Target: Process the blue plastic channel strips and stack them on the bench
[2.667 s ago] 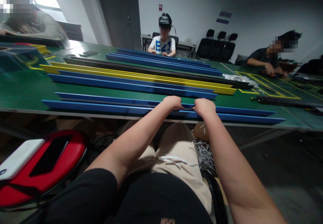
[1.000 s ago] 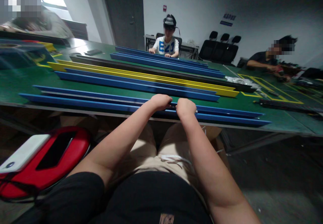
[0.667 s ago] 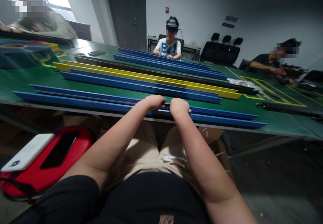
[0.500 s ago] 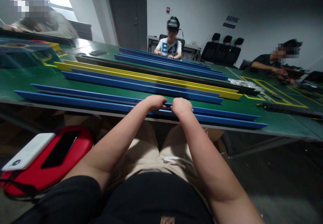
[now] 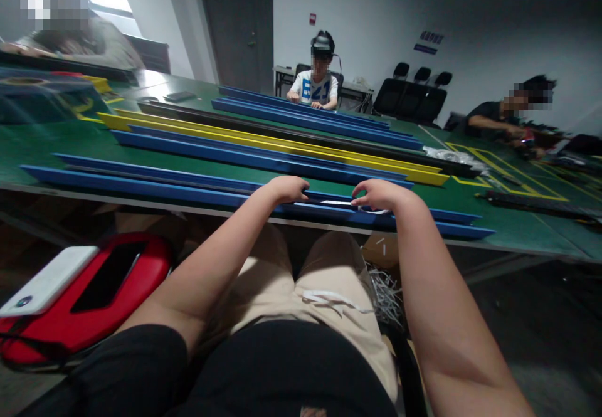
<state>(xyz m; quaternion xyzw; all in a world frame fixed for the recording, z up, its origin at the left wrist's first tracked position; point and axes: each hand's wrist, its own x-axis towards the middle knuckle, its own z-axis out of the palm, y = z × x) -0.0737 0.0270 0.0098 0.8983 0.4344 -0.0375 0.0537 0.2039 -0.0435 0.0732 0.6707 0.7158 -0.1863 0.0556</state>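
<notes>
A long blue channel-shaped profile [image 5: 164, 189] lies along the near edge of the table. My left hand [image 5: 289, 189] is closed at the middle of it, with thumb and fingertips down on the profile. A thin white strip [image 5: 336, 202] runs along the channel between my two hands. My right hand [image 5: 376, 195] stands farther right, its thumb and forefinger pinched on the strip. Part of the white strip curls in a loop below the right fingers. Exactly how the left fingertips meet the strip is hidden.
Beyond lie another blue profile [image 5: 263, 157], a yellow profile [image 5: 282, 147], a black profile [image 5: 301, 137] and more blue ones [image 5: 310, 116]. A red seat [image 5: 126, 304] bears a white box [image 5: 49, 279] and a phone [image 5: 107, 276]. White scraps [image 5: 386, 298] fill a box below. Co-workers sit around.
My right hand has moved right, away from my left hand, and its fingers have spread a little. A white strip now shows between the hands. The left hand stays almost in place.
</notes>
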